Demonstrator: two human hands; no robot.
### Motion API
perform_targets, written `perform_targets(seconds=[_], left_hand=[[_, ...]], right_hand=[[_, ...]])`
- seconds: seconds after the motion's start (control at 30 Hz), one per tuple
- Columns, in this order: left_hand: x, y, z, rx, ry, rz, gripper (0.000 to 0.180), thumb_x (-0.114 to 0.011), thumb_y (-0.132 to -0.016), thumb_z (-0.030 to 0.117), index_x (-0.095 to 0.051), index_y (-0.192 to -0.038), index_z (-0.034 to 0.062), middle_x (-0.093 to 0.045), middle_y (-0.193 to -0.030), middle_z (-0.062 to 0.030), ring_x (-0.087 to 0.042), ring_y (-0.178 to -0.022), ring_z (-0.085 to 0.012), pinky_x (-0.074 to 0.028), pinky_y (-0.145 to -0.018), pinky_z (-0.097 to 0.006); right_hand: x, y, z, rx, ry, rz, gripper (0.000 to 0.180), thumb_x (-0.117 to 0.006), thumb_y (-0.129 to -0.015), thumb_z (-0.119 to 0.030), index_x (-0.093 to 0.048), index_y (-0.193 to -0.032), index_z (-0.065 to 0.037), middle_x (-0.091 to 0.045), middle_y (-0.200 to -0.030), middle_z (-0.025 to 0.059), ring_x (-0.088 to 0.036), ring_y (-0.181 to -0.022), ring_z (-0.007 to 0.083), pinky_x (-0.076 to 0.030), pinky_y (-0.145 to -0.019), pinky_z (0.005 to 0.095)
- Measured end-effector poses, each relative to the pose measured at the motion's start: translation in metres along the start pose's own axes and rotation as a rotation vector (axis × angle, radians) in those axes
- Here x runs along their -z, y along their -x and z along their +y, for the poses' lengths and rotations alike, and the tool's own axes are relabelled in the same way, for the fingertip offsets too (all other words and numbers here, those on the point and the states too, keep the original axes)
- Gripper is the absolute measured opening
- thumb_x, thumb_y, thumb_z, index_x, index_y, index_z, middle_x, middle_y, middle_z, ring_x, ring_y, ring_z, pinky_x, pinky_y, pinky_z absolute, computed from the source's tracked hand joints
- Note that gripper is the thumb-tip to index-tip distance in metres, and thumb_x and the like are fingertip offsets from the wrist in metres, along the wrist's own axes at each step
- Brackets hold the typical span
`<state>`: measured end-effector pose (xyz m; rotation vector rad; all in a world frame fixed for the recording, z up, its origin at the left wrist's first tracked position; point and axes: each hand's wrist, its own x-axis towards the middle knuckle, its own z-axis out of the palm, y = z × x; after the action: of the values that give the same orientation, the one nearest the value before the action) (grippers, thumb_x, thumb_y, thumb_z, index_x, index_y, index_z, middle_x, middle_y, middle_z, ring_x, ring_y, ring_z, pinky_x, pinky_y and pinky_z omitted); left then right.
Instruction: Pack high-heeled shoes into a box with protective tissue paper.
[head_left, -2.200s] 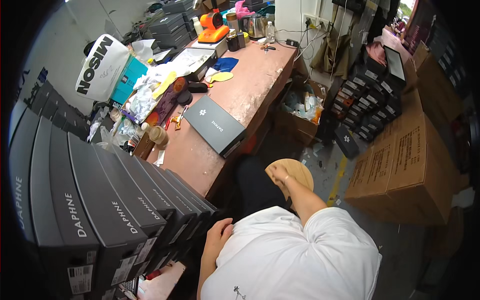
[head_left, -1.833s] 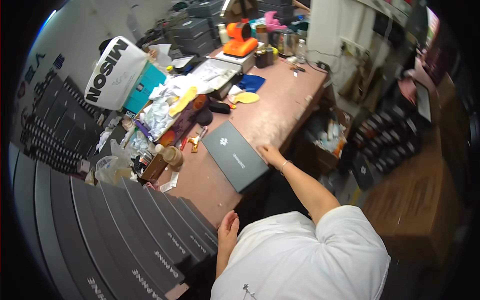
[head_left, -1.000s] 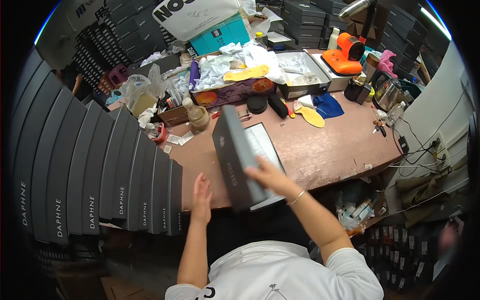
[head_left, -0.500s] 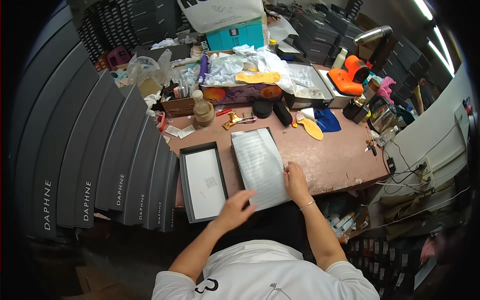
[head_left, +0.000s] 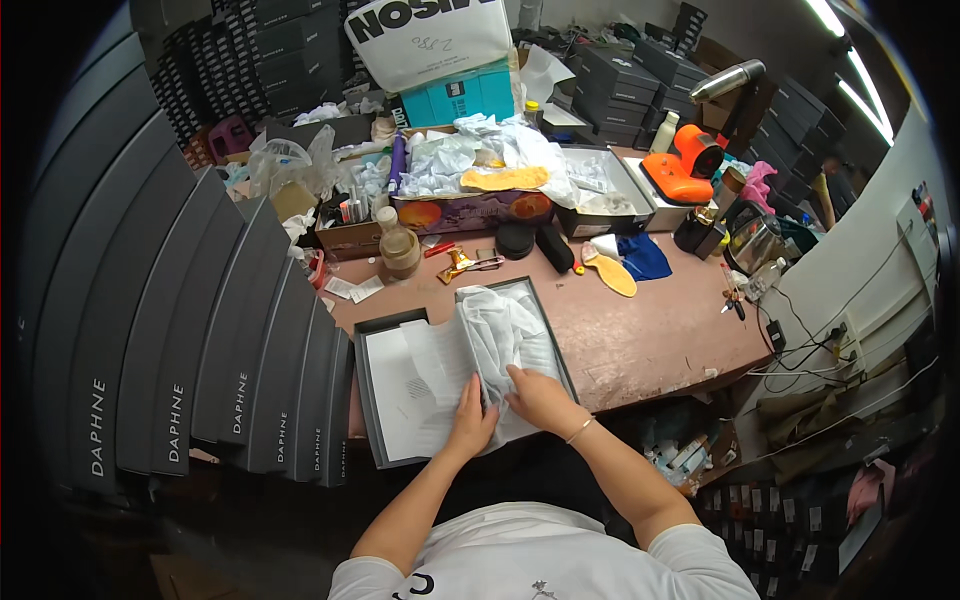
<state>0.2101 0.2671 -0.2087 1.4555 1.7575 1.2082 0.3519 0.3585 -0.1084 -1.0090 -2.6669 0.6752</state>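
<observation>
In front of me, a dark grey shoebox (head_left: 556, 345) holds a bundle wrapped in white tissue paper (head_left: 500, 318). What the paper covers is hidden. My right hand (head_left: 545, 402) is closed on the paper near the middle of the bundle, fingertips pinched into it. Along the bundle's left side lies my left hand (head_left: 470, 420), its fingers stretched out against the paper and its thumb apart. A loose flap of the paper spreads leftward over the box lid (head_left: 385, 400), which lies inside up beside the box.
Tall stacks of grey shoeboxes (head_left: 225, 330) rise at the left. Behind the work spot are a glass bottle (head_left: 399, 250), a black round tin (head_left: 515, 240), a yellow insole (head_left: 610, 272) and a blue cloth (head_left: 645, 257). An orange device (head_left: 680, 175) stands at back right, with cables (head_left: 815, 350) nearer.
The paper lay smooth over the box; now its flap is turned out to the left over the lid and the bundle is crumpled. My right hand has moved left from the box edge onto the paper.
</observation>
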Motion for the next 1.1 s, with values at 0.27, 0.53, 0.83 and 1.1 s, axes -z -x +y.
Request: perform_targets(seconds=[0.27,0.53,0.83,1.1], left_hand=[[0.051,-0.026,0.014,0.117,-0.043,-0.113,0.057,-0.048,-0.091,0.011,-0.029,-0.141,-0.0058,-0.040,-0.138,-0.0283,-0.040,-0.129,-0.0404,-0.033,-0.107,-0.039],[0.037,-0.041,0.056,-0.205,-0.381,-0.094,0.041,-0.061,-0.085,0.012,-0.054,-0.122,-0.0041,-0.041,-0.137,-0.0239,-0.032,-0.135,-0.0378,-0.024,-0.110,-0.053],[0.018,-0.042,0.051,-0.210,-0.557,-0.121,0.046,-0.063,-0.084,0.016,-0.052,-0.123,-0.0053,-0.043,-0.136,-0.0242,-0.030,-0.136,-0.0375,-0.016,-0.111,-0.056],[-0.005,-0.070,0.060,0.380,0.533,-0.213,0.075,-0.057,-0.093,0.033,-0.020,-0.144,-0.0071,-0.030,-0.146,-0.0252,-0.030,-0.137,-0.0340,-0.028,-0.109,-0.035]], right_hand=[[-0.022,-0.031,0.043,-0.205,-0.515,-0.026,0.020,-0.059,-0.080,-0.011,-0.062,-0.096,0.001,-0.069,-0.090,0.0152,-0.066,-0.086,0.0313,-0.051,-0.078,0.0360],[0.048,0.016,0.186,-0.364,0.056,0.085,0.027,-0.059,-0.080,-0.009,-0.059,-0.103,0.003,-0.065,-0.086,0.0193,-0.065,-0.073,0.0318,-0.052,-0.070,0.0386],[0.000,-0.048,0.067,-0.013,0.244,0.248,0.030,-0.067,-0.079,-0.022,-0.061,-0.101,-0.003,-0.056,-0.116,0.0163,-0.049,-0.116,0.0346,-0.034,-0.098,0.0524],[0.009,-0.010,0.063,-0.138,-0.561,0.503,0.012,-0.064,-0.083,-0.007,-0.065,-0.093,-0.001,-0.066,-0.101,0.0133,-0.063,-0.098,0.0315,-0.047,-0.087,0.0427]])
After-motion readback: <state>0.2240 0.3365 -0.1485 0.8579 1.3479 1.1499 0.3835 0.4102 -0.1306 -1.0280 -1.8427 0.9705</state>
